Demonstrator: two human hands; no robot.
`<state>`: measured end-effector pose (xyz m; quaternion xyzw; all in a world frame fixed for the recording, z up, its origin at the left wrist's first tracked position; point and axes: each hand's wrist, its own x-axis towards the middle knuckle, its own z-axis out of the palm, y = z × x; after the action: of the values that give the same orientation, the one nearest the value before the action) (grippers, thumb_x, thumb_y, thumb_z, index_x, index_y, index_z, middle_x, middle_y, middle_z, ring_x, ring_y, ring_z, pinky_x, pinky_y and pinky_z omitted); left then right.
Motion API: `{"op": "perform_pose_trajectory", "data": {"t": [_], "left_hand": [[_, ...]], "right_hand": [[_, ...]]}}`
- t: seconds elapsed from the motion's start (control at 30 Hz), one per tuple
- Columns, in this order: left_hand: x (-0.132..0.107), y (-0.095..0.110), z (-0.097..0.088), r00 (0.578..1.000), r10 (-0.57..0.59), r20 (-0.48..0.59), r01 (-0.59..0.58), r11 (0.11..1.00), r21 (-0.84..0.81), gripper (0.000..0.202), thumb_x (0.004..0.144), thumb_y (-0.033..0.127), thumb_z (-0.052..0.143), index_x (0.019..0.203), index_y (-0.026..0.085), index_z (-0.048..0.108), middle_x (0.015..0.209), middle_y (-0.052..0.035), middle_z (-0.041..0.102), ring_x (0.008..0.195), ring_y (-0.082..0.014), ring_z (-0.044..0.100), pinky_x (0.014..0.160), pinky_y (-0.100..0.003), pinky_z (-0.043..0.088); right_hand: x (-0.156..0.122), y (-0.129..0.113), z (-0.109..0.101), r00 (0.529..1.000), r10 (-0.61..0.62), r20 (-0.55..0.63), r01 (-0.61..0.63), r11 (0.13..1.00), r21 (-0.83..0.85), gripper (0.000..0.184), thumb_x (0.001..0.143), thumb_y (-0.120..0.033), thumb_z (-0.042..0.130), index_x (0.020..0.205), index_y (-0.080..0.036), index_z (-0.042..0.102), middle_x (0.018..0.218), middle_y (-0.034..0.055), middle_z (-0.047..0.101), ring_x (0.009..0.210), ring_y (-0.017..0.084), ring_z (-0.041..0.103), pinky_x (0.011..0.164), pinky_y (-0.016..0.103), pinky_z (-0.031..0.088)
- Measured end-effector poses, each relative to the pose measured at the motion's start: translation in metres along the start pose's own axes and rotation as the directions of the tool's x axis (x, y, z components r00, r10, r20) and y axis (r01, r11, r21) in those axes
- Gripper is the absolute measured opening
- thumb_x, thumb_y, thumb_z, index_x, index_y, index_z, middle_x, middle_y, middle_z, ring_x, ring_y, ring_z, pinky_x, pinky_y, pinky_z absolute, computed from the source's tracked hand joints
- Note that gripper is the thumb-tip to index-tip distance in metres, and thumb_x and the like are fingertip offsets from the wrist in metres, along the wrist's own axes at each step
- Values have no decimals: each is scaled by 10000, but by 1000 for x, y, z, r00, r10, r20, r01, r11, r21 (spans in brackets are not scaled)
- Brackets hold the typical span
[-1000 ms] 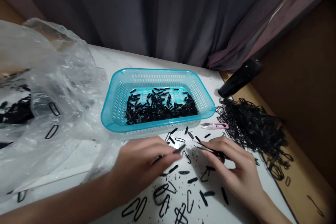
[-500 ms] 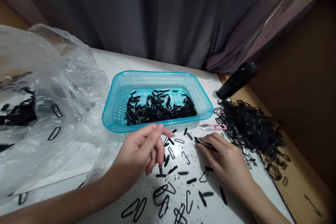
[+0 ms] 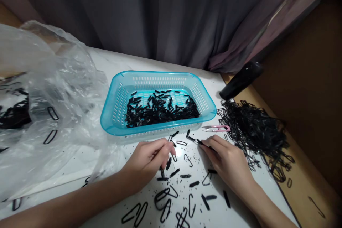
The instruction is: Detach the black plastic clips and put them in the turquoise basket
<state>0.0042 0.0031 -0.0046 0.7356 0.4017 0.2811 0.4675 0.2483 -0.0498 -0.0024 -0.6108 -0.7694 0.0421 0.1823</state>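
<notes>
My left hand (image 3: 152,160) is curled low over the white table, its thumb and forefinger pinched beside small black strips and thin black loops (image 3: 181,143). Whatever is between those fingertips is hidden. In my right hand (image 3: 227,156) is a slim dark tool with a pointed tip (image 3: 199,142), mostly covered by the fingers. The tip is close to a short black strip (image 3: 190,137). Just beyond both hands stands a blue plastic basket (image 3: 157,128), its floor strewn with many short black pieces (image 3: 160,112).
Pink-handled thread snips (image 3: 217,128) lie beyond my right hand. At the right is a tangled heap of black loops (image 3: 253,128), near a black cylindrical object (image 3: 240,80). A crumpled clear plastic bag (image 3: 66,78) covers the left side. More loops (image 3: 139,213) are scattered in front.
My left hand has lowered slightly and its outstretched forefinger has drawn in to a pinch. My right hand stays nearly in place with the tool. The view has shifted a little.
</notes>
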Motion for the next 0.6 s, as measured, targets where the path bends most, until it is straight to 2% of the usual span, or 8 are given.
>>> {"op": "perform_pose_trajectory", "data": {"t": [0.1, 0.17, 0.27, 0.37, 0.6], "left_hand": [[3, 0, 0, 999, -43, 15, 43, 998, 37, 339, 988, 351, 381, 853, 182, 642, 562, 34, 553, 522, -130, 528, 502, -224, 394], [3, 1, 0, 995, -77, 62, 73, 995, 74, 365, 997, 367, 356, 872, 184, 646, 569, 35, 555, 526, -132, 533, 516, -231, 390], [3, 1, 1, 985, -88, 145, 75, 993, 95, 449, 1006, 382, 310, 754, 187, 625, 530, 30, 555, 508, -138, 531, 544, -252, 395], [1, 2, 1, 981, -69, 179, 55, 995, 83, 478, 1005, 384, 302, 681, 191, 595, 501, 27, 556, 494, -140, 527, 554, -257, 406], [-1, 1, -1, 955, 17, 297, -46, 995, 90, 369, 995, 308, 330, 865, 194, 656, 519, 49, 555, 503, -127, 537, 551, -234, 404]], "right_hand": [[-1, -5, -4, 988, -142, -57, 143, 989, 20, 174, 954, -138, 504, 980, -161, 674, 850, 58, 682, 752, 176, 629, 650, 278, 490], [-2, -11, -7, 961, -259, -97, 262, 965, 27, 178, 948, -105, 507, 1019, -141, 666, 879, 69, 702, 742, 172, 619, 623, 276, 488], [-3, -19, -10, 916, -370, -155, 375, 927, 7, 176, 918, -72, 554, 1057, -117, 653, 867, 65, 719, 691, 160, 589, 576, 274, 477], [-4, -24, -12, 891, -426, -156, 427, 904, -30, 189, 906, -67, 576, 1075, -107, 650, 865, 64, 729, 691, 163, 584, 569, 282, 481], [-4, -26, -14, 885, -443, -142, 443, 896, -37, 207, 910, -60, 560, 1091, -104, 650, 887, 73, 734, 696, 171, 584, 568, 290, 484]]}}
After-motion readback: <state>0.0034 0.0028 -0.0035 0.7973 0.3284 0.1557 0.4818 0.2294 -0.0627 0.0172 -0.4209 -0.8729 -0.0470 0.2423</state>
